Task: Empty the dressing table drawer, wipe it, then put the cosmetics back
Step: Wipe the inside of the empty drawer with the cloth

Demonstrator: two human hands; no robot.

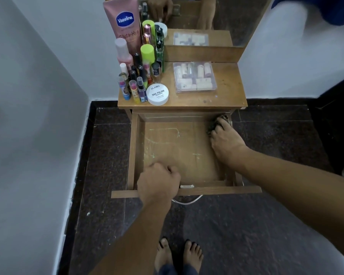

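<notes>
The wooden drawer (173, 143) stands pulled out from the dressing table (226, 96), and nothing lies on its scuffed bottom. My left hand (159, 183) grips the drawer's front edge near the left corner. My right hand (224, 139) presses a dark patterned cloth (213, 125) into the drawer's far right corner. The cosmetics stand on the tabletop's left side: a pink Vaseline tube (125, 22), several small bottles and lipsticks (137, 80), and a round white nail polish remover tub (157, 94). A clear plastic box of small items (195, 77) lies right of them.
A mirror (207, 16) rises behind the tabletop. White walls close in on both sides, the left one close to the table. My bare feet (178, 255) stand on the dark speckled floor in front of the drawer. A metal handle (187, 201) hangs under the drawer front.
</notes>
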